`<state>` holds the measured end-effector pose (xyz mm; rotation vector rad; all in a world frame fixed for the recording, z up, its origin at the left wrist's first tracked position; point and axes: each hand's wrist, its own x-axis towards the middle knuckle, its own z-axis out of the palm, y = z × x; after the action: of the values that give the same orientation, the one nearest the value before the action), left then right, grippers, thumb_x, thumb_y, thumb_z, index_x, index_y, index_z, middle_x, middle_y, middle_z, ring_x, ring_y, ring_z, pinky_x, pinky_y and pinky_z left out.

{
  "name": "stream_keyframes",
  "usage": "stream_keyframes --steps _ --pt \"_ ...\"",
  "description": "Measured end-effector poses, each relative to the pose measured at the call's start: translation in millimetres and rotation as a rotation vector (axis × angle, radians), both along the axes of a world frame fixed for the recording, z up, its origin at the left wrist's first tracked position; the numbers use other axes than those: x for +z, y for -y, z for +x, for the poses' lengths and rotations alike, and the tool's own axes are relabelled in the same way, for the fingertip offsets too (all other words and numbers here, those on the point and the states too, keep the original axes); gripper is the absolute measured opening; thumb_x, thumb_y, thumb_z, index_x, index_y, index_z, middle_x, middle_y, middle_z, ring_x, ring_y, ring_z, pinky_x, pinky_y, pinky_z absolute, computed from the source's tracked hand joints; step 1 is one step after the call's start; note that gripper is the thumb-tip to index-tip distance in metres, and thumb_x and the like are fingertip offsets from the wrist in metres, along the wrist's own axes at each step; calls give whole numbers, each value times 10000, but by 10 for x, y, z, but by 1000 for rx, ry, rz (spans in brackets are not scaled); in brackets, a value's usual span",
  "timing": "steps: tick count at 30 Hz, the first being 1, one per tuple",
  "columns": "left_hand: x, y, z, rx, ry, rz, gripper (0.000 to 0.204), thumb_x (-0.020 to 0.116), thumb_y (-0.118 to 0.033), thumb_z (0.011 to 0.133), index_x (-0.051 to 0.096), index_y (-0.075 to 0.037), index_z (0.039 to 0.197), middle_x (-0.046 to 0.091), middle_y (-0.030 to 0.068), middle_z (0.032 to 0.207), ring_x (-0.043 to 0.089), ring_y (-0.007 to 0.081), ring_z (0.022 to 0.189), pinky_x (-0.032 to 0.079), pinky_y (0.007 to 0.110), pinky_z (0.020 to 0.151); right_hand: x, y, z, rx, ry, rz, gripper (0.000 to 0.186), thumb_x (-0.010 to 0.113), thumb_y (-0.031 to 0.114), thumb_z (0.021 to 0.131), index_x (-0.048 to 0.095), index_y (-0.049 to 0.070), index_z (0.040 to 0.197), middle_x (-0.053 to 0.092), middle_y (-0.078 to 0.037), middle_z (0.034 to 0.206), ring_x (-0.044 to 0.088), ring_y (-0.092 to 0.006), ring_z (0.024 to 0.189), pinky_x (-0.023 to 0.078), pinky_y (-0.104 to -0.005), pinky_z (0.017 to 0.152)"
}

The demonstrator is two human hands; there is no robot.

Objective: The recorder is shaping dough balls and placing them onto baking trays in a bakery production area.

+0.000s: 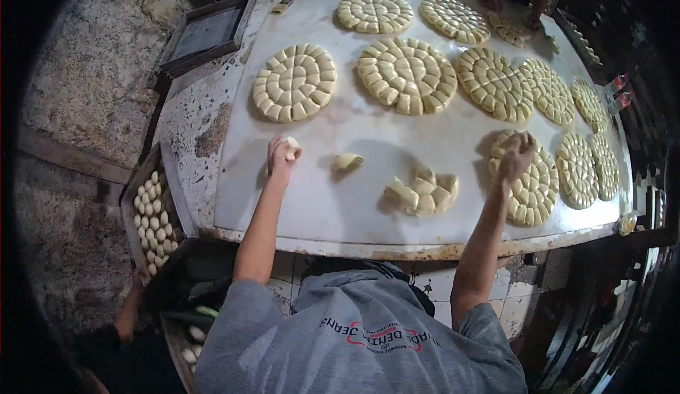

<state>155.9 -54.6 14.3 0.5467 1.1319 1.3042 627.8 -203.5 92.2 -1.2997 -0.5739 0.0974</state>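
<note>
— Where am I working?
— A bakery: my white worktable (368,203) fills the frame's middle, covered with patterned dough rounds (407,75), and a tray of dough balls (152,217) sits at lower left.

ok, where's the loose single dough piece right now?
Head view: the single dough piece lies on the white table, just right of the left hand and left of the partial dough cluster.

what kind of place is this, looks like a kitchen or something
Probably a small bakery or bread workshop. Scored rounds of dough cover a worn white worktable, a tray of small dough balls sits beside it, and the left hand holds a dough piece.
</note>
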Motion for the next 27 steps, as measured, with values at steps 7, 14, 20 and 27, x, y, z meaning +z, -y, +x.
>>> stream_keyframes --steps 7,14,20,27 --pt "157 880 -958 -761 -1498 743 301 665 -303 766 554 -101 960 494 89 909 468 257 896 371 391 815 -205 403 -2552 852 -57 -517 280 590 154 823 521 49 1074 563 -142 966 543 -296 922 444 -382 792" --pt "48 118 -478 -318 -1545 631 186 661 -192 683 561 -72 784 539 98 869 487 311 865 388 428 762 -577 -174 -3300 579 816 -911 328 645 203 734 524 77 1012 474 -167 1041 413 -367 979 358 -449 878" --pt "96 913 -892 -703 -1289 961 114 635 -142 691 539 -79 699 534 112 810 495 323 831 414 433 736 -812 460 -3494 640 924 -710 259 643 204 690 546 69 888 485 -125 1001 437 -345 957 373 -458 819" --pt "87 90 -298 -307 -1482 237 140 600 -166 736 535 -43 719 550 148 810 508 345 818 434 433 719 -737 -183 -3428 571 541 -944 199 628 116 668 527 54 828 522 -162 950 453 -343 950 374 -436 749"
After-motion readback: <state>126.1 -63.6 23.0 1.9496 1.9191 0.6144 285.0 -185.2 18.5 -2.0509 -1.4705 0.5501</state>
